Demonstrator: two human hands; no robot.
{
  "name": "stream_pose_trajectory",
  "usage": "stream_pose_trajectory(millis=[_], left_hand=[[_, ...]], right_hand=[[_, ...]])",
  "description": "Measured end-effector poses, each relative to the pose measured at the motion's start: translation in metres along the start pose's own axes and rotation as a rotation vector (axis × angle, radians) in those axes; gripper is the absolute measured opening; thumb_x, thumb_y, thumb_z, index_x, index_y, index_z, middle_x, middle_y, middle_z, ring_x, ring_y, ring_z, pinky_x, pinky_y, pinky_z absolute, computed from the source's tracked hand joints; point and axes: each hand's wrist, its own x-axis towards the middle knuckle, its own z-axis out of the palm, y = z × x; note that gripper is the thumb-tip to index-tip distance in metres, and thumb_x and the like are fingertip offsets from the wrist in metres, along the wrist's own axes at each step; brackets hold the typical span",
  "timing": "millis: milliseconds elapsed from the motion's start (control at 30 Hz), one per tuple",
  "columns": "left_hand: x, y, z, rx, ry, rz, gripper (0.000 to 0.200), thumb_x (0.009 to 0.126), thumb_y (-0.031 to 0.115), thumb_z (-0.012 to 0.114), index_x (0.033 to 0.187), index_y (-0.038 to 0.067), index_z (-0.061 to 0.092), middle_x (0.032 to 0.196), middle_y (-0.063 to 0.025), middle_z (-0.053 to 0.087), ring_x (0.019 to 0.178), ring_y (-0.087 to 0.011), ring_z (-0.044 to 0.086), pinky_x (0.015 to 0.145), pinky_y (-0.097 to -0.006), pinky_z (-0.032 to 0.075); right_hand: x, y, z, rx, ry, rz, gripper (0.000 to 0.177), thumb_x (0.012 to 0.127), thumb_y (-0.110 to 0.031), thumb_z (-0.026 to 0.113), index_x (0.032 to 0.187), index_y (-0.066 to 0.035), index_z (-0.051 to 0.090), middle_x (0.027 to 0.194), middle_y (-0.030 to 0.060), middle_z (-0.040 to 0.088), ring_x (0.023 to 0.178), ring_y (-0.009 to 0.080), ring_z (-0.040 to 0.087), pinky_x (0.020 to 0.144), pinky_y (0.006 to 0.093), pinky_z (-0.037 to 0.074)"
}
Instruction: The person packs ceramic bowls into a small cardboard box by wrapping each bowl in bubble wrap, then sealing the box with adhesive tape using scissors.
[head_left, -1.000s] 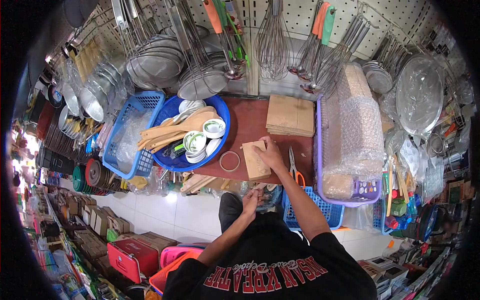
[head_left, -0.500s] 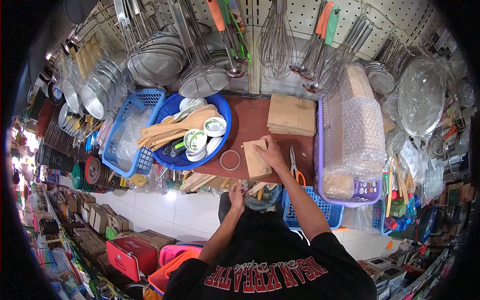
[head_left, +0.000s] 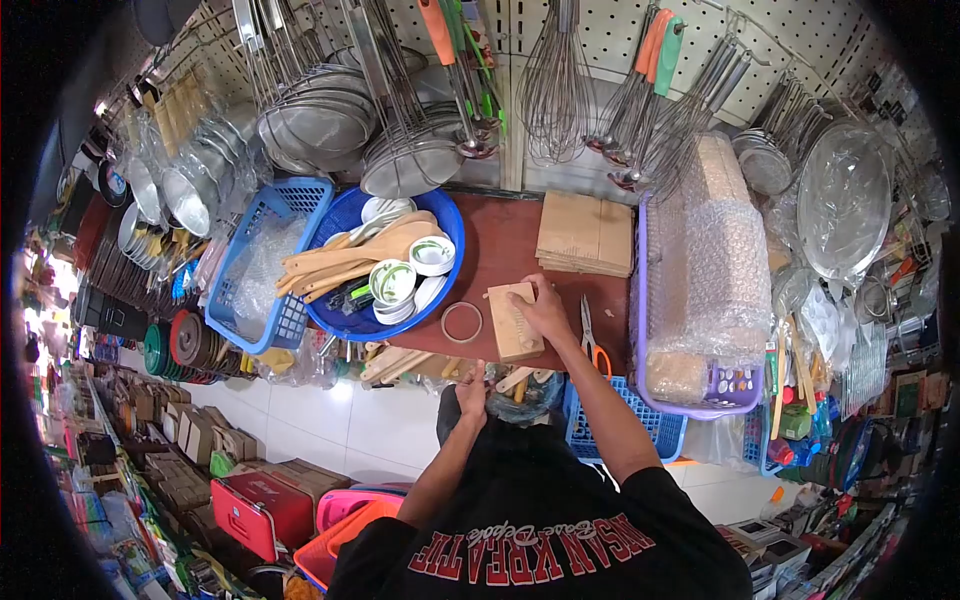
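My right hand (head_left: 540, 308) is wrapped over the upper right side of a small brown cardboard box (head_left: 514, 332), which stands at the front of the reddish-brown table. Just off the table's front edge is my left hand (head_left: 471, 393), its fingers closed. Whatever it may hold is too small or hidden to name. Left of the box lies a roll of tape (head_left: 444, 322), seen as a thin ring. Scissors (head_left: 588, 325) with orange handles rest to the right of my right forearm.
A stack of flat cardboard pieces (head_left: 584, 232) lies at the back. On the left, a blue basin (head_left: 455, 250) holds wooden spatulas and bowls, beside a blue basket (head_left: 218, 300). A purple basket (head_left: 643, 290) with bubble-wrapped goods stands right. Whisks (head_left: 556, 100) and strainers (head_left: 318, 130) hang above.
My left hand has shifted slightly, with its fingertips a little higher. My right hand keeps its hold on the cardboard box, which has hardly moved.
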Motion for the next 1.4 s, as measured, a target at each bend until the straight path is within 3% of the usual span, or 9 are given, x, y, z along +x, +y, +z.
stream_pose_trajectory(millis=[167,367,400,533,833,933,1033,1233,1400], left_hand=[[0.016,-0.016,-0.011,-0.061,-0.084,-0.124,0.043,0.088,0.053,0.067,0.102,0.014,0.062,0.088,-0.0027,0.062,0.071,-0.011,0.06,0.053,-0.0242,0.047],[-0.032,-0.011,-0.006,-0.014,-0.215,-0.239,0.072,0.087,0.066,0.053,0.129,0.008,0.049,0.104,-0.0095,0.057,0.081,-0.0217,0.062,0.069,-0.0368,0.051],[-0.032,-0.016,-0.007,-0.02,-0.308,-0.285,0.079,0.087,0.068,0.053,0.139,0.01,0.039,0.117,-0.0112,0.053,0.091,-0.0236,0.061,0.08,-0.0408,0.049],[-0.059,0.002,0.023,-0.184,-0.452,-0.237,0.075,0.092,0.066,0.047,0.141,0.011,0.034,0.127,-0.0105,0.044,0.117,-0.0249,0.045,0.096,-0.0426,0.042],[-0.063,0.013,0.051,-0.083,-0.309,-0.162,0.055,0.089,0.041,0.07,0.129,0.015,0.043,0.122,-0.003,0.053,0.111,-0.0169,0.053,0.088,-0.0345,0.046],[-0.07,0.015,0.037,-0.104,-0.329,-0.149,0.057,0.09,0.033,0.07,0.133,0.01,0.041,0.127,-0.0057,0.053,0.116,-0.0185,0.053,0.093,-0.0346,0.047],[-0.082,0.011,0.011,-0.106,-0.356,0.056,0.059,0.086,0.026,0.073,0.132,0.003,0.045,0.125,-0.009,0.058,0.112,-0.0161,0.057,0.096,-0.032,0.046],[-0.116,0.063,-0.042,0.227,-0.478,0.041,0.067,0.084,0.03,0.075,0.134,0.0,0.044,0.124,-0.0106,0.058,0.115,-0.018,0.054,0.098,-0.0316,0.044],[-0.116,0.085,-0.077,0.323,-0.451,0.031,0.079,0.082,0.038,0.077,0.135,-0.003,0.037,0.125,-0.0136,0.053,0.119,-0.0213,0.051,0.1,-0.0328,0.042]], right_hand=[[0.0,-0.005,-0.003,-0.052,-0.041,0.049,0.047,0.081,-0.035,0.075,0.112,-0.007,0.054,0.109,0.0191,0.064,0.106,0.0377,0.061,0.089,0.0453,0.048],[0.001,0.009,-0.016,-0.114,-0.054,0.016,0.042,0.082,-0.038,0.073,0.107,-0.008,0.057,0.103,0.0186,0.066,0.101,0.0389,0.063,0.087,0.0455,0.05],[-0.001,0.013,-0.02,-0.104,-0.073,0.008,0.042,0.082,-0.038,0.072,0.106,-0.007,0.058,0.103,0.0185,0.067,0.1,0.0387,0.064,0.086,0.0455,0.05],[-0.022,0.023,-0.038,-0.161,-0.099,-0.071,0.039,0.084,-0.039,0.069,0.107,-0.008,0.064,0.103,0.0184,0.066,0.099,0.0373,0.064,0.084,0.0445,0.051],[-0.07,0.029,-0.053,-0.177,0.006,-0.002,0.035,0.084,-0.031,0.071,0.105,-0.004,0.067,0.095,0.0177,0.065,0.09,0.0332,0.066,0.078,0.0402,0.052],[-0.085,0.03,-0.055,-0.083,0.0,-0.008,0.027,0.083,-0.024,0.074,0.099,-0.003,0.066,0.089,0.0133,0.064,0.085,0.0246,0.066,0.075,0.0358,0.051],[-0.116,0.009,-0.07,0.031,-0.098,0.038,0.031,0.08,-0.017,0.076,0.106,-0.006,0.063,0.105,0.0135,0.06,0.098,0.0259,0.061,0.08,0.0373,0.049],[-0.179,-0.033,-0.058,0.792,-0.372,0.286,0.067,0.086,-0.014,0.069,0.143,-0.006,0.035,0.136,0.0115,0.046,0.128,0.0226,0.042,0.106,0.0344,0.035],[-0.187,-0.021,-0.021,0.791,-0.469,0.286,0.081,0.087,-0.018,0.065,0.154,-0.007,0.022,0.147,0.0135,0.035,0.136,0.0253,0.034,0.111,0.0356,0.029]])
